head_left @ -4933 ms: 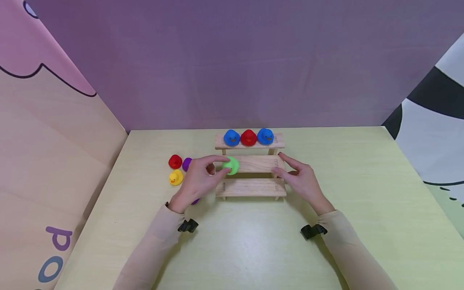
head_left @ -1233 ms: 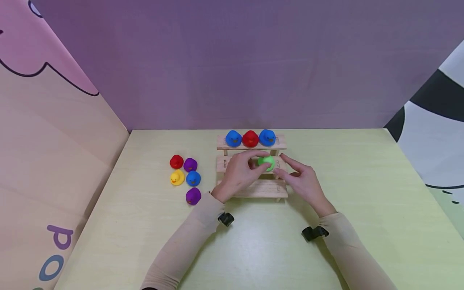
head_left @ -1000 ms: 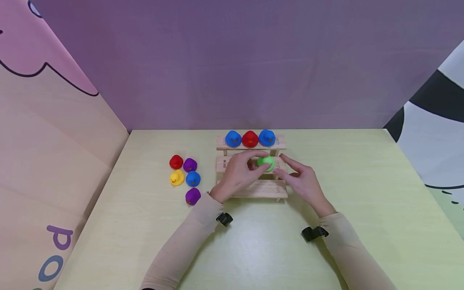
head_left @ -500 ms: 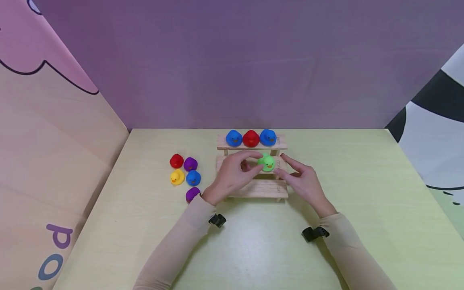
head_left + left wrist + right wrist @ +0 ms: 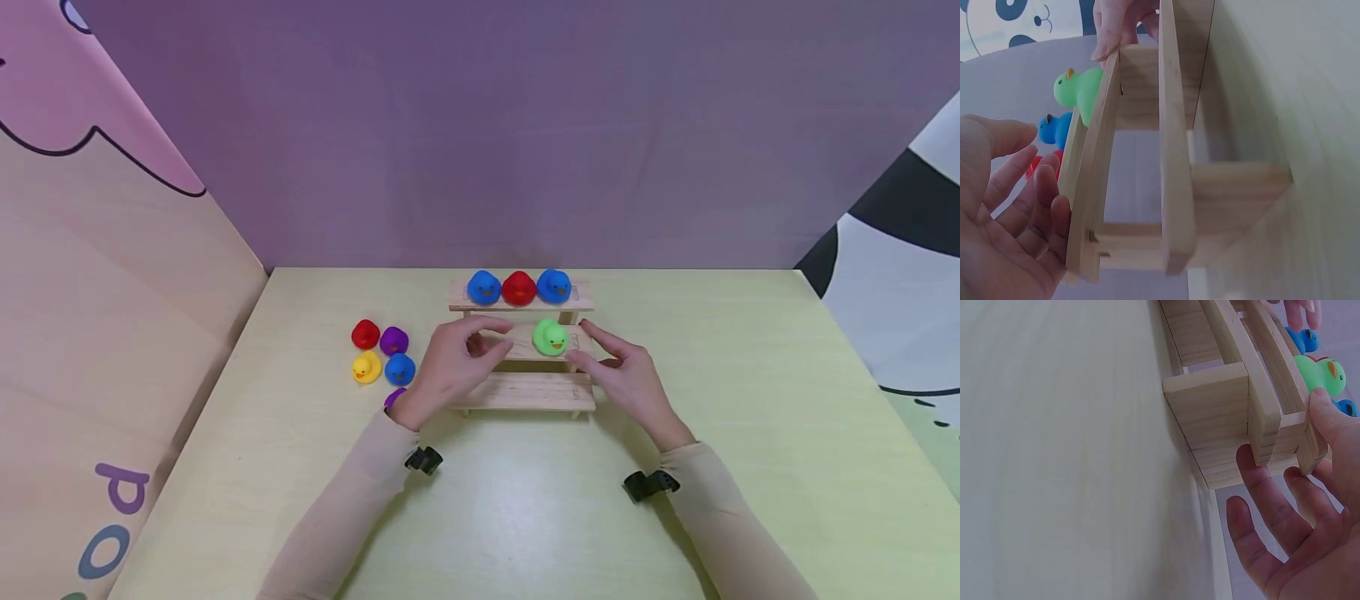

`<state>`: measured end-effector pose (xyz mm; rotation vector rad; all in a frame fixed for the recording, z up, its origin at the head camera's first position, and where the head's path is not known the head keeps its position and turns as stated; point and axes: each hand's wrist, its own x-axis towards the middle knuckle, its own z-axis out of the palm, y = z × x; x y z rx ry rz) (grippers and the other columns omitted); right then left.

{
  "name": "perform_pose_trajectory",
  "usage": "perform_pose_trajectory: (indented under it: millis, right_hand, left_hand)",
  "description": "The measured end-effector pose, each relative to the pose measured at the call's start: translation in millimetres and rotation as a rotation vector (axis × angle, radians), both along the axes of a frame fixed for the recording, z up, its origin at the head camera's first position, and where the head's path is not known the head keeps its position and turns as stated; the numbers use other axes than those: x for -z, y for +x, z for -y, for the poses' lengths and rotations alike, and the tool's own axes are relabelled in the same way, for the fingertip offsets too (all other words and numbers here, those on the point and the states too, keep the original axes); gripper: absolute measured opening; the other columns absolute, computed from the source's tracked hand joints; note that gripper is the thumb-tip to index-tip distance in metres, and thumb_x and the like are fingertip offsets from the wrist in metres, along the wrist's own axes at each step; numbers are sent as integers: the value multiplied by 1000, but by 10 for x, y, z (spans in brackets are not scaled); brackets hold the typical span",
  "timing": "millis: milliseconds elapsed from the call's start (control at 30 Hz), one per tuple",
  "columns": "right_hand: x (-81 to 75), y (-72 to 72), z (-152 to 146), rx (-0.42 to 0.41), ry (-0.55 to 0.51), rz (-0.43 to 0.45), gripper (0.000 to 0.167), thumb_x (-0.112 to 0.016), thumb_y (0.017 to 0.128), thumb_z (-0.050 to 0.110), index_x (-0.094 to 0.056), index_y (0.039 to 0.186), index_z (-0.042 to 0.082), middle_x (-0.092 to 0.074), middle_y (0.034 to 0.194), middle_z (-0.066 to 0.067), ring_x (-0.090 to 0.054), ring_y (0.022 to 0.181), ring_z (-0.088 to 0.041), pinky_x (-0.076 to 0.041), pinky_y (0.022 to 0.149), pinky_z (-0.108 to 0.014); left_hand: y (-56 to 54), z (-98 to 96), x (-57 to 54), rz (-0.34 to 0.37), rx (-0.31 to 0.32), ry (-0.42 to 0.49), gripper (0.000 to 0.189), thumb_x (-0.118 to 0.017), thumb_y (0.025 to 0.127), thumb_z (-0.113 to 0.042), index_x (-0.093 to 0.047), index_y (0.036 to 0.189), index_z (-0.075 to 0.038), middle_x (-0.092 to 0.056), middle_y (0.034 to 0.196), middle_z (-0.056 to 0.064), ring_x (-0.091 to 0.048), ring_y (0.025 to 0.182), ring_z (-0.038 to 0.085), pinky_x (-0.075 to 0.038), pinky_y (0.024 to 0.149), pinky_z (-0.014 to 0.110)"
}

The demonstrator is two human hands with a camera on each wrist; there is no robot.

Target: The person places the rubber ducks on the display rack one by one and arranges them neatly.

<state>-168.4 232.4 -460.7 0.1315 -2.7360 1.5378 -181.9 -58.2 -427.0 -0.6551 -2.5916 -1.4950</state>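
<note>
A green rubber duck (image 5: 551, 337) sits toward the right end of the middle step of a three-tier wooden stand (image 5: 525, 392). My left hand (image 5: 453, 367) is left of the duck, apart from it, its thumb and fingers spread with nothing between them. In the left wrist view that hand's fingers (image 5: 1047, 181) are close by the stand's left end. My right hand (image 5: 630, 379) grips the right end of the middle step, the thumb (image 5: 1322, 403) at its front edge near the duck. On the top step stand two blue ducks (image 5: 483, 287) with a red duck (image 5: 519, 288) between them.
Left of the stand, on the pale table (image 5: 525, 517), are a red duck (image 5: 365, 334), a yellow duck (image 5: 367, 367), a purple duck (image 5: 393, 340) and a blue duck (image 5: 400, 369). Another purple duck (image 5: 395, 398) is partly hidden by my left wrist. A purple wall (image 5: 525, 133) rises behind.
My left hand carried the green duck rightward along the middle step, let go of it there and drew back to the left. My right hand stayed at the stand's right end.
</note>
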Motion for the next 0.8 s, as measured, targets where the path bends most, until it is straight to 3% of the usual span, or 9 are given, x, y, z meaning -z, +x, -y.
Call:
perform_pose_trajectory:
  millis: [333, 600, 800]
  right_hand:
    - [8, -21, 6, 2, -10, -2, 68, -76, 99, 44, -53, 159, 21, -48, 166, -13, -77, 87, -20, -49, 54, -24]
    - [26, -30, -22, 1, 4, -9, 69, -75, 100, 46, -52, 159, 20, -48, 166, -14, -76, 83, -10, -47, 53, -25]
    - [42, -36, -32, 6, 9, -15, 68, -74, 100, 46, -52, 159, 20, -48, 166, -14, -78, 89, -20, -52, 58, -24]
  left_hand:
    - [19, 214, 21, 13, -40, 24, 23, -76, 100, -25, -79, 122, -19, -77, 98, -2, -64, 81, 16, -55, 72, 28]
    - [11, 414, 51, -37, -68, -1, 24, -77, 99, -23, -80, 122, -16, -80, 107, -1, -66, 81, 16, -56, 68, 28]
    - [9, 553, 67, -26, -104, -30, 24, -77, 99, -25, -80, 123, -19, -80, 112, -3, -65, 82, 16, -55, 66, 29]
